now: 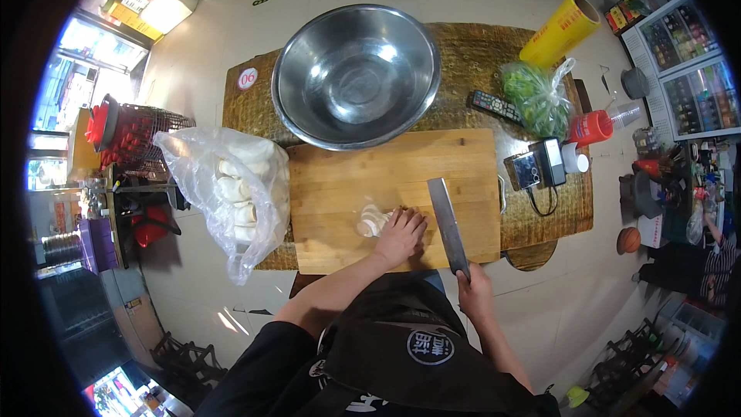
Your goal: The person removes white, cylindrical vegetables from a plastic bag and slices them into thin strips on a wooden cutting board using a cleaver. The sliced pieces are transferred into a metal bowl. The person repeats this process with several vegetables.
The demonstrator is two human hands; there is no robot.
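Pale sliced pieces [371,221], which look like king oyster mushroom, lie bunched on a wooden cutting board [347,171]. My left hand [404,230] rests over their right end with fingers bent, hiding part of them. My right hand [476,289] grips the handle of a cleaver [446,220]. Its blade stands almost edge-on over the board's right side, apart from the slices. Left of the board, a clear plastic bag [263,185] holds several whole pale mushrooms [234,190]. A large stainless steel bowl [356,81] sits beyond the board and looks bare inside.
The wooden table [463,46] also bears a remote control [496,106], a bag of green vegetables [535,95], a yellow roll [560,29], a red cup [590,128] and a black adapter [550,161] with a cord. Another person [686,269] is far right, near glass-fronted refrigerators [689,63].
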